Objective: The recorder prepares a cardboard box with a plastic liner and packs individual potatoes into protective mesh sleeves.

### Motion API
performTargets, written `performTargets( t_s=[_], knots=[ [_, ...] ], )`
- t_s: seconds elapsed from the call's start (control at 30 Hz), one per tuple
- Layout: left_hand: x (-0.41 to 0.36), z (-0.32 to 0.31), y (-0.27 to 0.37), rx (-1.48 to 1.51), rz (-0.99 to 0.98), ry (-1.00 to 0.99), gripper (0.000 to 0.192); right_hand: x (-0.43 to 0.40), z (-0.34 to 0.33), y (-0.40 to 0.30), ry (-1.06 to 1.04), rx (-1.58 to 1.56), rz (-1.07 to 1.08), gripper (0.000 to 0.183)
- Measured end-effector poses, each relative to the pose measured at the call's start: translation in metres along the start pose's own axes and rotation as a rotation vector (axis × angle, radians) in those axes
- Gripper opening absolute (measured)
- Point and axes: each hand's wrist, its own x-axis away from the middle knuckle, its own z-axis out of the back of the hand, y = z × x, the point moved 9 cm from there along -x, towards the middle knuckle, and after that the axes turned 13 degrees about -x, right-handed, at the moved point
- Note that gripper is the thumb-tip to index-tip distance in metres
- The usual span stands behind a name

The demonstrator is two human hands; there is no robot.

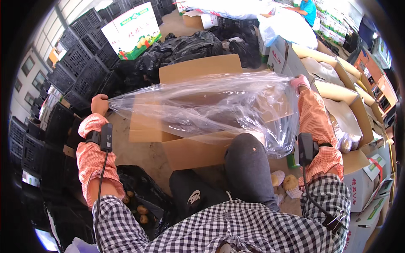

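Observation:
A clear plastic bag (202,107) is stretched wide between my two hands, above an open cardboard box (190,155). My left hand (100,104) is closed on the gathered left end of the plastic. At the right end, my right hand (300,83), in a pinkish glove, grips the plastic near its upper corner. The box's flaps are folded outward, and its inside shows only through the film. The bag's lower right part hangs in loose folds beside my knee.
Black plastic bags (186,47) lie beyond the box. Black crates (79,63) are stacked at left. Open cartons (338,95) line the right side. Round brown fruits (142,209) lie in a black bag; others in foam nets (290,182) lie by my knee. A person (307,11) is at the far right.

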Motion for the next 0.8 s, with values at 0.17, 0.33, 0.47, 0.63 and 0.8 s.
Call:
performTargets(
  t_s=[0.17,0.33,0.47,0.63,0.8],
  knots=[
    [0.145,0.020,0.135,0.803,-0.718,0.388,0.052,0.127,0.063,-0.033,0.600,-0.333,0.619,0.071],
    [0.227,-0.097,0.220,-0.073,-0.908,-0.077,0.050,0.312,-0.061,-0.110,-0.053,0.225,1.287,0.047],
    [0.208,-0.180,0.205,-0.094,-0.779,-0.677,0.045,0.273,-0.113,-0.056,-0.223,0.140,1.214,0.030],
    [0.197,-0.152,0.219,-0.029,-0.831,-0.365,0.052,0.232,-0.118,-0.050,-0.302,-0.165,0.988,0.014],
    [0.216,-0.158,0.288,-0.257,-0.997,-0.046,0.055,0.197,-0.092,-0.081,-0.375,-0.814,0.630,0.009]
  ],
)
